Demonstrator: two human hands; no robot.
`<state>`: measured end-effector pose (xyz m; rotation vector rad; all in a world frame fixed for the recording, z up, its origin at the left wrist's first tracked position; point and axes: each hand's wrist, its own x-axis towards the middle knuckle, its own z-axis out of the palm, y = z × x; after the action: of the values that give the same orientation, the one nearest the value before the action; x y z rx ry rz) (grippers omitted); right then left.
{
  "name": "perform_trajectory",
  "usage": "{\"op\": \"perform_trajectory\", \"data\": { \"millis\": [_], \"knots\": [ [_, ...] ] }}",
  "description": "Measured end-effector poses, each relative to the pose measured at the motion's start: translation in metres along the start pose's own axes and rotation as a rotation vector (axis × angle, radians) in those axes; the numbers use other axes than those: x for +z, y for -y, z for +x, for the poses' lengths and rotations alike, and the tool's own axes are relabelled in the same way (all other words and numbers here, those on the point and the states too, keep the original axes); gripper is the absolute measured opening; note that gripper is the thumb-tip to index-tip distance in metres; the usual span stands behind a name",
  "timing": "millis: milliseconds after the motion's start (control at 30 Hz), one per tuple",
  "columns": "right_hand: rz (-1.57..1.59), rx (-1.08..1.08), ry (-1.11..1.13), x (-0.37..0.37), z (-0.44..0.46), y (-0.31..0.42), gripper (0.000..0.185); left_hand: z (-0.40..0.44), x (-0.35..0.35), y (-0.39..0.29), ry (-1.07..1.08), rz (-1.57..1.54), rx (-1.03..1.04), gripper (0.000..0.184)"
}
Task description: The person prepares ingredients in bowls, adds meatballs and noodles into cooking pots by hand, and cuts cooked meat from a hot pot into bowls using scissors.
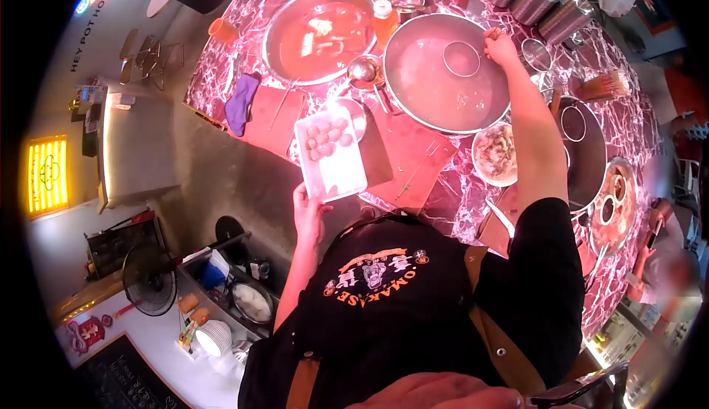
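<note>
My left hand (306, 209) grips the lower end of a white tray (336, 176), tilted beside the table edge. Several round balls (326, 138) lie grouped in the tray's upper half. Across the table, my right hand (501, 45) is closed at the upper right rim of a wide metal pot (413, 117) of pale liquid. A thin round ring (461, 59), like a strainer's rim, shows in that pot close to my fingers. What those fingers hold is too small to make out.
Left of the pot stands a second pot (317, 76) with reddish broth. A ladle (362, 71) rests between them. A bowl of food (495, 155) sits under my right forearm, near a dark pot (587, 165). A purple cloth (241, 104) lies at the table's left edge.
</note>
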<state>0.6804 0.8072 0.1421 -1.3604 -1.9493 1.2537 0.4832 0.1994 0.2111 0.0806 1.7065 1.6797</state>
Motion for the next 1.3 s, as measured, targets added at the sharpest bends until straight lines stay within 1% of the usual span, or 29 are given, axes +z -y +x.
{"op": "perform_trajectory", "data": {
  "millis": [33,67,100,200,233,267,333,367,400,433,467,500,533,567,633,667,700,733,800,833,867,967,1033,1067,1100,1133,1200,1267,1300],
  "knots": [
    [0.052,0.095,0.007,0.004,-0.001,0.007,0.012,0.001,0.0,-0.001,0.008,0.019,-0.001,0.035],
    [-0.021,0.066,-0.08,0.01,0.001,0.003,0.018,0.002,0.001,0.0,0.007,0.015,0.011,0.034],
    [-0.01,0.097,-0.091,0.014,0.016,-0.015,0.022,0.003,-0.002,0.0,0.02,0.026,0.0,0.032],
    [0.293,0.181,-0.141,0.015,-0.006,0.001,0.037,0.003,-0.009,-0.008,0.024,-0.073,-0.032,0.032],
    [0.245,0.157,-0.247,0.019,-0.012,0.003,0.038,0.004,-0.017,-0.011,0.014,-0.07,-0.033,0.032],
    [0.151,0.084,-0.269,0.015,-0.024,0.003,0.036,0.008,-0.023,-0.014,0.017,-0.091,-0.032,0.032],
    [0.006,-0.099,-0.559,0.035,-0.079,0.029,0.045,0.019,-0.036,-0.019,0.005,-0.101,-0.016,0.031],
    [-0.06,-0.222,-0.441,0.043,-0.117,0.045,0.034,0.025,-0.044,-0.023,0.021,-0.079,0.033,0.031],
    [0.462,-0.42,-0.421,0.083,-0.143,0.031,0.027,0.039,-0.058,-0.015,-0.013,0.012,0.106,0.031],
    [0.518,-0.361,-0.466,0.101,-0.22,0.095,0.027,0.049,-0.064,-0.02,-0.027,0.105,0.131,0.032],
    [0.649,-0.418,-0.347,0.14,-0.23,0.059,0.032,0.055,-0.06,-0.034,-0.02,0.07,0.107,0.034],
    [0.078,-0.035,-0.279,0.13,-0.292,0.114,0.029,0.063,-0.063,-0.038,0.038,0.077,0.145,0.034],
    [0.118,-0.2,-0.316,0.157,-0.317,0.087,0.022,0.075,-0.065,-0.039,0.06,0.103,0.146,0.035],
    [0.171,-0.327,-0.275,0.17,-0.338,0.069,0.013,0.086,-0.064,-0.041,0.118,0.129,0.155,0.035],
    [0.04,-0.272,-0.398,0.139,-0.368,0.056,0.014,0.104,-0.048,-0.047,0.227,0.193,0.135,0.036],
    [-0.056,-0.224,-0.426,0.126,-0.394,0.046,0.014,0.108,-0.037,-0.052,0.334,0.131,0.094,0.035],
    [0.018,-0.021,-0.604,0.106,-0.41,0.034,0.013,0.111,-0.022,-0.052,0.426,0.065,0.047,0.035],
    [0.053,0.069,-0.771,0.078,-0.421,0.016,0.012,0.112,-0.005,-0.049,0.481,0.076,0.034,0.035],
    [0.061,0.141,-1.027,0.015,-0.451,-0.024,0.015,0.111,0.028,-0.045,0.509,-0.032,-0.026,0.034],
    [-0.003,0.243,-1.122,-0.013,-0.464,-0.052,0.015,0.114,0.036,-0.04,0.606,-0.001,-0.048,0.032],
    [-0.063,0.346,-1.207,-0.038,-0.476,-0.087,0.016,0.102,0.058,-0.041,0.603,0.003,-0.038,0.032],
    [-0.26,0.637,-1.161,-0.076,-0.481,-0.162,0.038,0.09,0.1,-0.022,0.651,0.015,-0.042,0.031],
    [-0.135,0.778,-1.043,-0.09,-0.471,-0.163,0.05,0.072,0.129,-0.01,0.548,0.008,-0.097,0.03],
    [-0.167,0.706,-1.082,-0.09,-0.461,-0.173,0.051,0.062,0.14,-0.001,0.539,-0.012,-0.076,0.03],
    [-0.092,0.726,-1.037,-0.094,-0.456,-0.177,0.052,0.054,0.148,0.006,0.517,0.013,-0.085,0.029],
    [-0.073,0.728,-1.01,-0.096,-0.451,-0.182,0.045,0.047,0.158,0.012,0.5,0.038,-0.092,0.029],
    [-0.019,0.691,-1.008,-0.094,-0.443,-0.221,0.02,0.027,0.175,0.021,0.474,0.023,-0.103,0.027],
    [0.214,0.642,-1.04,-0.081,-0.438,-0.259,0.007,0.013,0.186,0.029,0.455,0.007,-0.116,0.026],
    [0.151,0.627,-0.991,-0.076,-0.436,-0.277,0.008,0.006,0.191,0.029,0.455,-0.021,-0.119,0.026]
  ]
}}
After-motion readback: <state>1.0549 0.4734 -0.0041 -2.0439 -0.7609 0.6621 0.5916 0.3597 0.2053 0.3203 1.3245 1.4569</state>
